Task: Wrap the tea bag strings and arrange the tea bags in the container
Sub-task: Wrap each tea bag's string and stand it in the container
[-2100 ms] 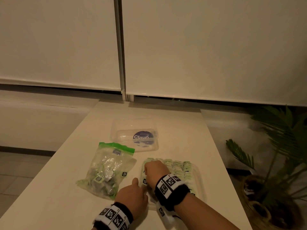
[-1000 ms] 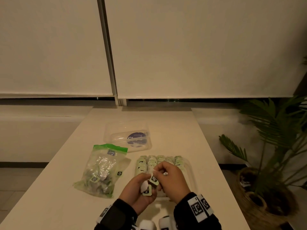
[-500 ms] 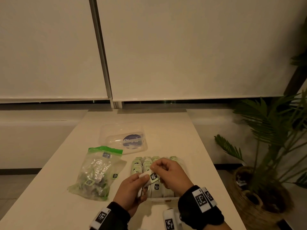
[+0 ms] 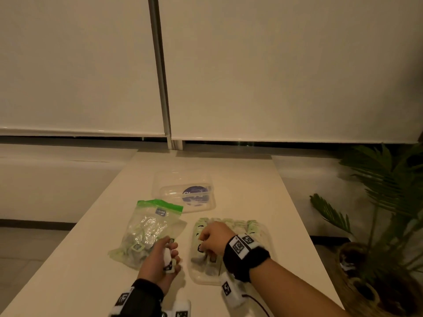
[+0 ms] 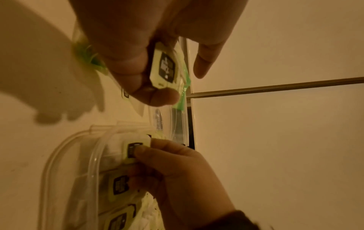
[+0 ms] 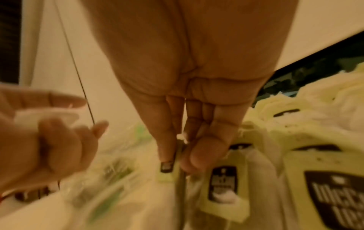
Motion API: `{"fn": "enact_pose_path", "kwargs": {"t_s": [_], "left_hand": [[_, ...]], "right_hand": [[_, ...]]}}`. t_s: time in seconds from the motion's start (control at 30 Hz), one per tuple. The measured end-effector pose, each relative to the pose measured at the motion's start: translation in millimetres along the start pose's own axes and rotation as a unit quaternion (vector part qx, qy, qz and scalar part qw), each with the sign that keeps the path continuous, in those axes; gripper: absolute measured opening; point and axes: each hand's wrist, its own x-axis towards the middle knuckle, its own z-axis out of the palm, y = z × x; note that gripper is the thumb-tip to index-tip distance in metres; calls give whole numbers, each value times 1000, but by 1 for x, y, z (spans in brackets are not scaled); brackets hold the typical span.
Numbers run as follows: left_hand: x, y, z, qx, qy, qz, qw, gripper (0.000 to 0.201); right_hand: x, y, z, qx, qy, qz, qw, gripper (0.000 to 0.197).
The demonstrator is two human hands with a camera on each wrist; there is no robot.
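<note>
Head view: our right hand [image 4: 211, 239] sets a wrapped tea bag [image 4: 201, 247] into the clear container [image 4: 263, 232] on the counter [image 4: 240, 179].

Left wrist view: our left fingers [image 5: 126, 62] grip another tea bag [image 5: 164, 66], probably next.

Right wrist view: right fingers [image 6: 167, 140] pinch the bag's tag [image 6: 166, 167].

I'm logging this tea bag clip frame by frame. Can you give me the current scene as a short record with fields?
left hand: holds a tea bag above the table, beside the zip bag
right hand: in the container, fingers pinching a tea bag tag
container contents: rows of tea bags with green tags
zip bag: left of container, holds more tea bags
lid: lying behind both
</note>
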Motion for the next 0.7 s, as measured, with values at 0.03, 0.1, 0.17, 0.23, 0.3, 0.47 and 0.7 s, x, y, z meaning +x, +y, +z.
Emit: {"fn": "enact_pose_path", "kwargs": {"t_s": [0.03, 0.1, 0.17, 0.23, 0.3, 0.47, 0.7], "left_hand": [[0, 3, -2, -14, -10, -9, 1000, 22], [-3, 7, -2, -38, -24, -20, 999, 26], [-6, 8, -1, -52, -21, -18, 998, 27], [-6, 6, 1, -56, -13, -15, 998, 23], [-7, 3, 5, -56, -19, -14, 998, 29], [-8, -2, 12, -80, -55, -10, 995, 31], [-8, -5, 25, -180, -195, 37, 964, 24]], "right_hand": [[8, 0, 5, -26, -21, 11, 999, 27], [17, -1, 15, -97, -34, 19, 995, 30], [33, 4, 24, -139, -15, 17, 990, 33], [77, 37, 40, -204, 9, 22, 979, 40], [126, 79, 47, -304, 14, -1, 952, 50], [23, -13, -3, -140, 72, -19, 987, 8], [-41, -17, -9, 132, 34, -91, 986, 20]]}}
